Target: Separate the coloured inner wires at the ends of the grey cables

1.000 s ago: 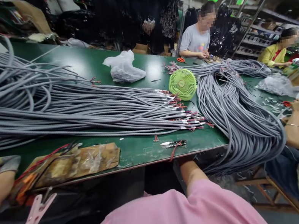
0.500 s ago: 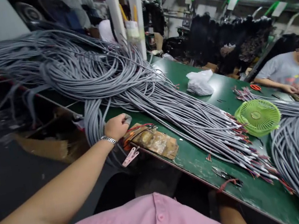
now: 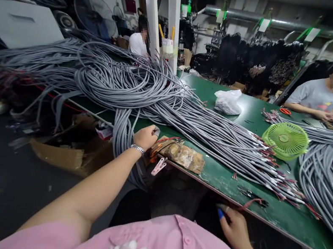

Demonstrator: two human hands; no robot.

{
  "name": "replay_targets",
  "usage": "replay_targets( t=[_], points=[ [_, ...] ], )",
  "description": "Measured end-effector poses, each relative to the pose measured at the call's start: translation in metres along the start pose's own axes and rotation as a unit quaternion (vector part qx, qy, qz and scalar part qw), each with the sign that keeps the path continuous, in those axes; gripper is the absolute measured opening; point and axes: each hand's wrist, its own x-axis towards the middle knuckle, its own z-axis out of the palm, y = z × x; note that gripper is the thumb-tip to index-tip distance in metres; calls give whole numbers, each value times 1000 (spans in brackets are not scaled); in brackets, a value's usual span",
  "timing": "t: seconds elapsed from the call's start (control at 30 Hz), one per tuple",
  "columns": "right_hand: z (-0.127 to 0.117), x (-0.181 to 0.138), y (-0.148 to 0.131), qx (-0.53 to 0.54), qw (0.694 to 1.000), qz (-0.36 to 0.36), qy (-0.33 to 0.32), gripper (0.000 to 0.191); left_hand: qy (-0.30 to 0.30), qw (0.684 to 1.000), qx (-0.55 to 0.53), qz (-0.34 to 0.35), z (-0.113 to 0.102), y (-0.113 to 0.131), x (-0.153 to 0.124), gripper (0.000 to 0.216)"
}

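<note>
Kinda hard to see what the left hand was up to: its fingers were curled in with the tips mostly out of sight, so no telling whether that grip had hold of anything. Same deal with the right hand, bent-fingered with something blue on one finger, its grip unreadable against the dark below the table edge. The left was stretched far forward, back of the hand showing, near a big heap of grey cables lying along the table, a bunch hanging over the edge; the right pointed up, low in view. Container-wise, an open cardboard box held stuff too dim to identify, a white plastic bag hid its insides, and a white holder had yellow sticks poking out.
</note>
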Motion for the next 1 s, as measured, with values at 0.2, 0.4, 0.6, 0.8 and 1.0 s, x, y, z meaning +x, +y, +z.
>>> replay_targets(
  t=[0.2, 0.4, 0.6, 0.8, 1.0],
  points=[
    [-37, 19, -42, 36, 991, -94, 83, 29, -31, 999, -16, 23, -11, 10, -3, 28],
    [-83, 117, -55, -93, 986, -125, 58, 28, 2, 970, 23, 243, -16, 41, 9, 44],
    [-69, 149, -35, -109, 990, -83, 14, 22, -56, 918, 92, 381, -4, 68, 36, 63],
    [-66, 147, -27, -85, 993, -83, 17, 22, -64, 905, 163, 388, 4, 82, 51, 60],
    [-65, 151, -25, -94, 991, -92, 21, 20, -90, 874, 194, 437, 2, 83, 62, 41]
  ],
)
